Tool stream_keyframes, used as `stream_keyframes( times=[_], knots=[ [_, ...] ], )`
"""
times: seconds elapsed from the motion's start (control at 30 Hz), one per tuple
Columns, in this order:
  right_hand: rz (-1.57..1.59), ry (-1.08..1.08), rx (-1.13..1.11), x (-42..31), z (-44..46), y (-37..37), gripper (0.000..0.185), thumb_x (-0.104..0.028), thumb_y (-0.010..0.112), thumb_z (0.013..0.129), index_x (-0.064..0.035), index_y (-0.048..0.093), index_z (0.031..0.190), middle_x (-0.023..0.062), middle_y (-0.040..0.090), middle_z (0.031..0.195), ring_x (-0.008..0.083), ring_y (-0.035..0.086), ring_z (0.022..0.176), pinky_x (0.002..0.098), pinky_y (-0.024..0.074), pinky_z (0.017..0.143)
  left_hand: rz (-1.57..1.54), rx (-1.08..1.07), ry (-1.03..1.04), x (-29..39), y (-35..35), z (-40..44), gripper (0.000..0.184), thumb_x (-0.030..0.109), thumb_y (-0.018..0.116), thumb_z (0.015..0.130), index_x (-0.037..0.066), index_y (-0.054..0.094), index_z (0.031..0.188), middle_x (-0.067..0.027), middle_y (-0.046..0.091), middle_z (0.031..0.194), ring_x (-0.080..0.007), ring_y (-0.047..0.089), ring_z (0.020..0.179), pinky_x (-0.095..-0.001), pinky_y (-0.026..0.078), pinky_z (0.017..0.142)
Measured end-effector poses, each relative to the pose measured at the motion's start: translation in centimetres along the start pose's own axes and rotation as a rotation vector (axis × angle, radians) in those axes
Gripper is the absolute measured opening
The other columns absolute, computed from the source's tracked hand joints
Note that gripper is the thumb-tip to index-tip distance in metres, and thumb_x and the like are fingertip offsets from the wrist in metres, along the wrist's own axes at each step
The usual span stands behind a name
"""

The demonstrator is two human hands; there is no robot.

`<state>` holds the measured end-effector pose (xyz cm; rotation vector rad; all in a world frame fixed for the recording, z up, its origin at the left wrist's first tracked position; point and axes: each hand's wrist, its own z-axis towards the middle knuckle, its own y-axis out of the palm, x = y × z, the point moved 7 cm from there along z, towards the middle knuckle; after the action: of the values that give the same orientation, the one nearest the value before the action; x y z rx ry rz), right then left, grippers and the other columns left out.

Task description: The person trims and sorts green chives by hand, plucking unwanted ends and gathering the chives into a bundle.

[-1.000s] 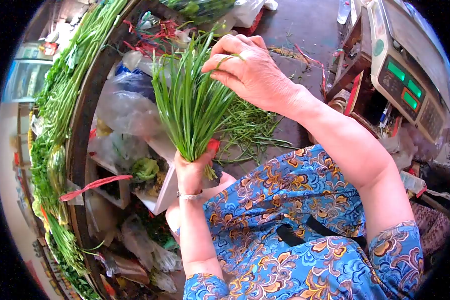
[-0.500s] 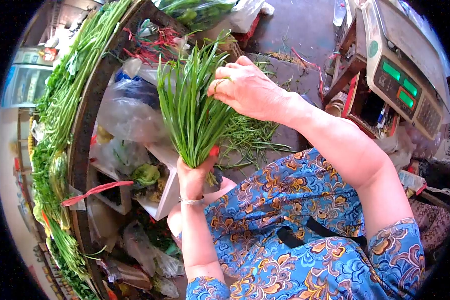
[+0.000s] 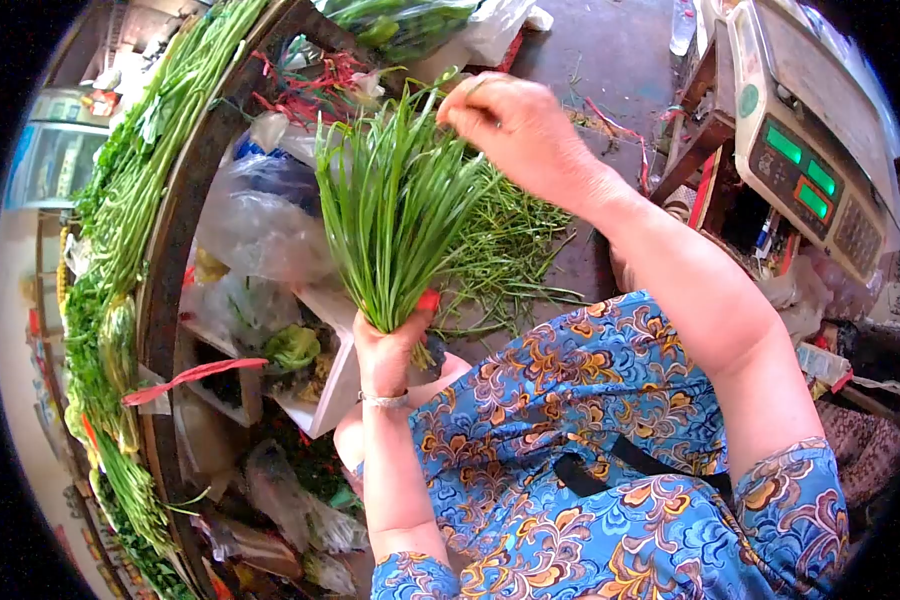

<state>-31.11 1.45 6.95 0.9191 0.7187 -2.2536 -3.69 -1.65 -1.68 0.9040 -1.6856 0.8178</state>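
A fanned bunch of garlic chives (image 3: 390, 210) stands upright with its leaf tips pointing up. My left hand (image 3: 385, 350) is closed around its base, and a bit of red shows beside that grip. Beside the upper right of the bunch, my right hand (image 3: 515, 120) has its fingers curled and pinched close to the leaf tips. Whatever lies between those fingertips is too small to make out. Loose chive trimmings (image 3: 510, 260) are heaped on the dark tabletop (image 3: 610, 60) behind the bunch.
A scale (image 3: 800, 150) with green displays stands at the right. Long green vegetables (image 3: 160, 170) line the curved ledge at the left. Red ties (image 3: 315, 85), plastic bags (image 3: 270, 220) and a white box (image 3: 335, 385) sit between ledge and bunch.
My right hand has moved up and slightly right, from the side of the bunch to near its tips. My left hand keeps its hold on the base.
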Motion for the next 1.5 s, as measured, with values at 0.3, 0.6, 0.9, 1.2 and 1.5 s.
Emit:
stream_keyframes(
  times=[0.3,0.6,0.9,1.2,1.5],
  knots=[
    [0.343,0.235,-0.084,0.9,-0.2,-0.9,0.013,-0.009,0.056,0.087,-0.0004,0.063,0.093,0.0086,0.064,0.076,0.0099,0.06,0.07,0.0268,0.0486,0.066,0.102,0.049,0.008,-0.2,-1.1,0.3,0.029,-0.007,0.069,0.072,0.0,0.062,0.099,-0.0043,0.065,0.084,-0.0127,0.057,0.063,-0.026,0.046,0.053],
    [0.086,0.058,-0.146,0.0,-0.3,0.1,0.012,-0.008,0.062,0.084,-0.0007,0.065,0.093,0.0085,0.063,0.081,0.0166,0.059,0.072,0.0274,0.0476,0.066,0.063,-0.006,0.065,0.6,-0.1,0.0,0.029,-0.002,0.069,0.072,0.001,0.062,0.1,-0.0039,0.066,0.086,-0.0127,0.058,0.065,-0.0256,0.047,0.056],
    [-0.285,0.003,-0.325,-0.3,-1.4,2.1,0.018,-0.022,0.063,0.082,-0.0098,0.068,0.094,0.0118,0.062,0.09,0.0313,0.062,0.09,0.0418,0.0494,0.078,0.184,0.002,0.053,0.3,-0.2,-0.1,0.024,0.001,0.074,0.073,0.001,0.066,0.096,-0.0021,0.066,0.082,-0.0083,0.057,0.066,-0.0234,0.046,0.058],
    [-0.174,0.031,-0.295,0.5,-1.2,2.6,0.018,-0.022,0.062,0.08,-0.0063,0.067,0.088,0.0145,0.064,0.087,0.0334,0.062,0.086,0.0428,0.0499,0.076,0.132,-0.017,0.013,0.7,0.2,-0.3,0.022,-0.001,0.073,0.074,0.001,0.066,0.095,-0.0018,0.066,0.081,-0.0081,0.057,0.063,-0.0229,0.046,0.056],
    [0.283,0.303,-0.219,3.1,-0.3,2.1,0.016,-0.017,0.064,0.078,-0.002,0.067,0.082,0.0072,0.06,0.066,0.0116,0.054,0.063,0.0291,0.046,0.062,0.103,-0.044,0.019,0.3,0.0,-0.2,0.024,0.0,0.074,0.073,0.002,0.066,0.095,-0.0019,0.066,0.079,-0.0083,0.056,0.061,-0.0226,0.045,0.054]
  ],
)
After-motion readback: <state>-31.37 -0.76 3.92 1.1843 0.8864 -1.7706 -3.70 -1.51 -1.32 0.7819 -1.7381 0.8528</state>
